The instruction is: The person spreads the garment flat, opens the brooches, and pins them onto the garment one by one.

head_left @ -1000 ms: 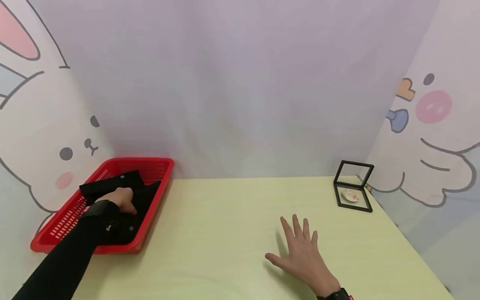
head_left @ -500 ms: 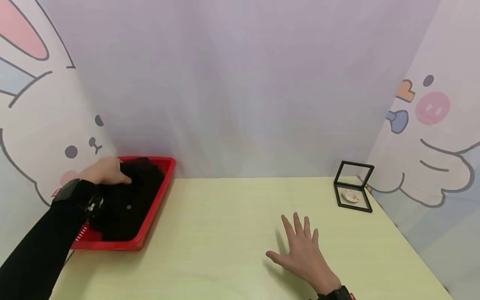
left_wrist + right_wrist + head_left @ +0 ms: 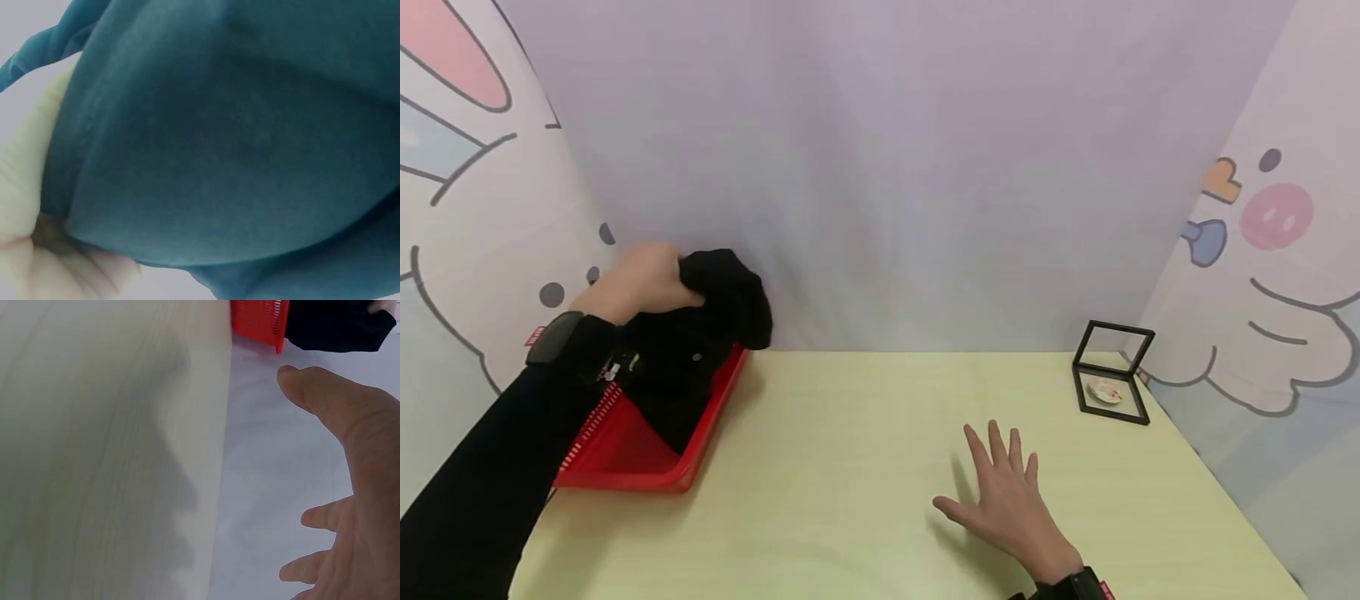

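Above the red basket (image 3: 617,481) on the left of the table, the person's left hand (image 3: 643,279) grips a black cloth (image 3: 730,292), holding a bunched edge between thumb and fingers. The cloth hangs from that grip, partly over the basket's far rim and partly down inside it; small round studs dot its surface. Well apart, toward the right, the person's right hand (image 3: 1011,508) is held palm down over the table with fingers spread wide, holding nothing, its shadow beside it. Farther out, at the table's (image 3: 850,467) back right corner, sits a black hinged frame (image 3: 1105,372), one panel upright and one lying flat, with a small pale object (image 3: 1105,391) in the lower panel. Beyond stands a plain lilac backdrop (image 3: 925,167), flanked by cartoon animal panels (image 3: 1315,300).
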`<action>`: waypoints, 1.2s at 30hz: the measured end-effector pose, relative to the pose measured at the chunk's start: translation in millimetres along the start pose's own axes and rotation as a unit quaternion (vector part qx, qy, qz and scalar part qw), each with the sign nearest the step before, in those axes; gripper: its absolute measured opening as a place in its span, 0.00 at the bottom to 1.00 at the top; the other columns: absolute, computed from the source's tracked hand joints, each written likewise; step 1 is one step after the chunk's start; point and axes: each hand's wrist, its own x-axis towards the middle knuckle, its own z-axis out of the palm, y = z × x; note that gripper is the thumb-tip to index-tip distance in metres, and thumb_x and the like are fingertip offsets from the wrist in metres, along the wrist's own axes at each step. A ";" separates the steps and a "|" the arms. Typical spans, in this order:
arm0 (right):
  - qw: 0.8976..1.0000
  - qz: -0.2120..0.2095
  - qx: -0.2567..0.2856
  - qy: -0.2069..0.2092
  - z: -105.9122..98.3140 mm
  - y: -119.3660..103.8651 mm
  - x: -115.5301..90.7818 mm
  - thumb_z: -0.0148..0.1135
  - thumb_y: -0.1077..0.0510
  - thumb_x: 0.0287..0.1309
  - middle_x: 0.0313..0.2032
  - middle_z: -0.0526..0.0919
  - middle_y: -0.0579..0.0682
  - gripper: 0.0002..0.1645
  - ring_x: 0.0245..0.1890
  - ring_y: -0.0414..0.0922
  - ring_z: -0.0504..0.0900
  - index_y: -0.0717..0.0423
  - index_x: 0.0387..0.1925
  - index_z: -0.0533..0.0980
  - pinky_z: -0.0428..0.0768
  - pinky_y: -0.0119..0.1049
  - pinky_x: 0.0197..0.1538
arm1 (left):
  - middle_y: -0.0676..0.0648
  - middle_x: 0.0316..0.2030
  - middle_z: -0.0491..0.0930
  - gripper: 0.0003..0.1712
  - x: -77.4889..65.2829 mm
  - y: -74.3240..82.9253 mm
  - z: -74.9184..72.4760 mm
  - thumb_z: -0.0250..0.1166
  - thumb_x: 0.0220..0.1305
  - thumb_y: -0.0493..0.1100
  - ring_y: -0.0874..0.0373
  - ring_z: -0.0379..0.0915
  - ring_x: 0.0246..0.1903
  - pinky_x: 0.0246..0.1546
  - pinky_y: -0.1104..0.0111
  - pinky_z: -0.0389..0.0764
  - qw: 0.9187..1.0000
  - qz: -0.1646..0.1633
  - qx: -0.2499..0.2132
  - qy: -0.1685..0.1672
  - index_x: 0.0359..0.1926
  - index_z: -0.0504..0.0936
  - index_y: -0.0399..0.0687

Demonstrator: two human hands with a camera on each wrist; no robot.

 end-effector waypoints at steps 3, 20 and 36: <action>1.000 0.001 -0.001 -0.003 -0.7 0.2 0.6 0.70 0.24 0.50 0.76 0.56 0.73 0.63 0.75 0.79 0.48 0.55 0.77 0.61 0.53 0.84 0.64 | 0.31 0.34 0.82 0.20 2.5 23.7 -5.9 0.76 0.55 0.44 0.36 0.78 0.37 0.44 0.44 0.79 1.000 0.012 -0.003 0.011 0.35 0.80 0.30; 1.000 0.011 -0.014 -0.014 -5.1 1.8 -1.4 0.70 0.25 0.50 0.76 0.56 0.72 0.63 0.75 0.79 0.49 0.54 0.78 0.61 0.54 0.84 0.65 | 0.41 0.33 0.81 0.07 9.7 161.8 -10.4 0.68 0.67 0.38 0.43 0.78 0.36 0.44 0.55 0.76 0.983 0.167 -0.035 0.071 0.34 0.78 0.43; 1.000 0.009 0.000 0.001 -8.3 -1.8 3.3 0.72 0.29 0.51 0.77 0.56 0.70 0.61 0.76 0.76 0.52 0.60 0.76 0.64 0.56 0.81 0.66 | 0.48 0.37 0.83 0.09 -1.6 231.7 104.2 0.74 0.62 0.40 0.52 0.82 0.40 0.45 0.62 0.81 0.966 0.246 -0.070 -0.048 0.40 0.83 0.49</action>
